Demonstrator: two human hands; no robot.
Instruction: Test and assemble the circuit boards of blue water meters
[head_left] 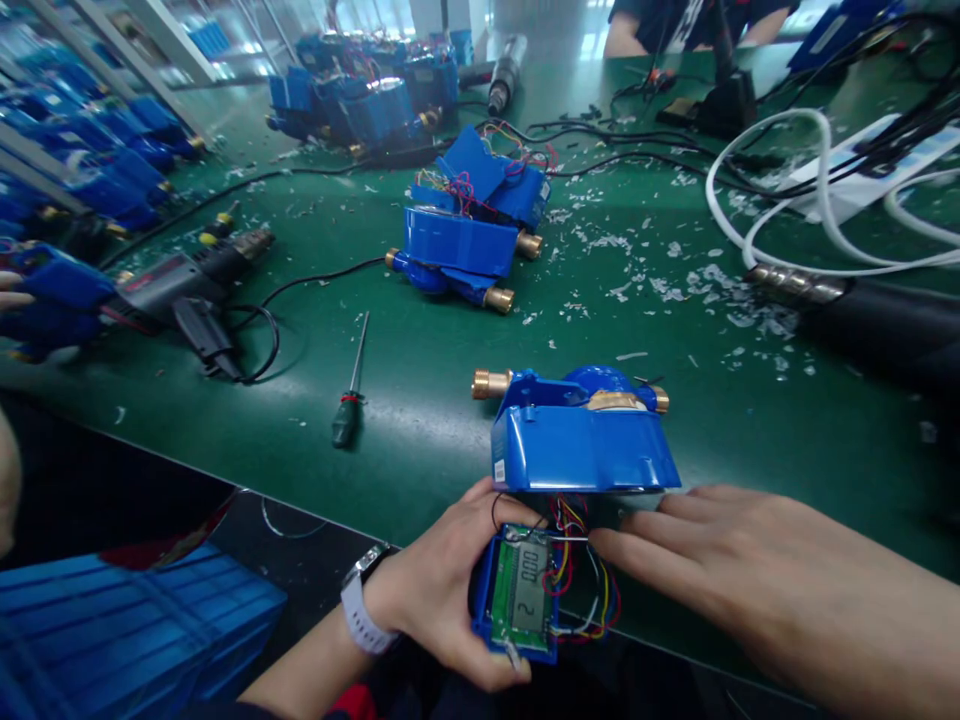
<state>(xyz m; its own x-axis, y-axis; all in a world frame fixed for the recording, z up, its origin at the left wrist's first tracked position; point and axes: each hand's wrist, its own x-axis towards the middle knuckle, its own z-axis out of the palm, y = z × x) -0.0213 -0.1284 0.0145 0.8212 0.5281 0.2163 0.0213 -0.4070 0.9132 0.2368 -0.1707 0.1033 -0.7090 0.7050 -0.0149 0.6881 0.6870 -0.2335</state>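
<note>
My left hand [442, 590], with a white watch on the wrist, holds a small blue module [520, 598] with a green circuit board and a grey LCD screen at the table's near edge. Coloured wires [581, 570] run from the module up to a blue water meter [581, 435] with brass fittings, which stands on the green table [420, 400] just beyond. My right hand [750, 570] lies flat beside the module, its fingertips touching the wires. It grips nothing that I can see.
A second opened blue meter [469, 235] sits mid-table, more meters [367, 100] at the back. A screwdriver [350, 395] and a power drill [191, 285] lie left. A white hose [821, 190], black cables and a dark tool [862, 315] lie right. Another person sits opposite. A blue crate [127, 630] stands below.
</note>
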